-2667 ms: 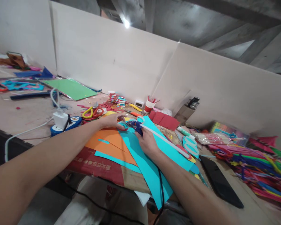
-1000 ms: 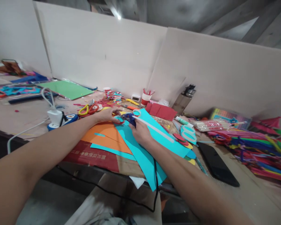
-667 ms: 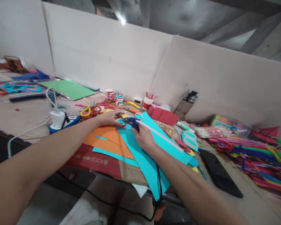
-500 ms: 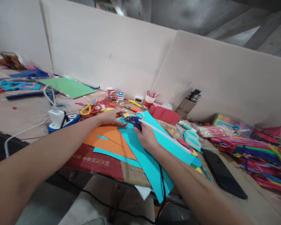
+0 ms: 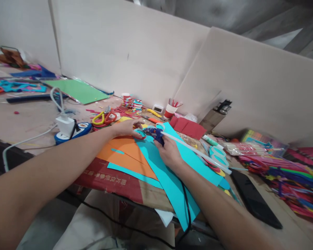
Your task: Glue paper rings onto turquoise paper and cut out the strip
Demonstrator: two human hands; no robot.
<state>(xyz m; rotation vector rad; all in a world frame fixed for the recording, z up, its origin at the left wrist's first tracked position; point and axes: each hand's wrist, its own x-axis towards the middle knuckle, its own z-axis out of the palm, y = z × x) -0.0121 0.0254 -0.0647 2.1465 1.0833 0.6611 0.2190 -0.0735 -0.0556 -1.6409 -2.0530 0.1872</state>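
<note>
My right hand (image 5: 169, 150) is wrapped round a dark blue glue gun (image 5: 156, 133), with a long whitish glue stick (image 5: 198, 152) jutting from its back. The gun's nozzle points left, toward my left hand (image 5: 127, 127), whose fingers pinch a small turquoise and red piece (image 5: 140, 133). The piece's shape is hard to make out. Beneath the hands lie turquoise sheets (image 5: 169, 180) and orange sheets (image 5: 130, 158) on a red and brown board (image 5: 114, 180).
A power strip (image 5: 80, 131) with a white plug and scissors (image 5: 104, 118) are at the left. A red-and-white cup (image 5: 170, 110), a bottle (image 5: 215, 116) and red paper (image 5: 187, 127) stand or lie behind. A black phone (image 5: 255, 198) and colourful pipe cleaners (image 5: 289, 173) are at the right.
The view has shifted, so the scene sits slightly farther right. Both hands keep nearly the same pose, and more of the glue stick's far end shows over the coloured discs.
</note>
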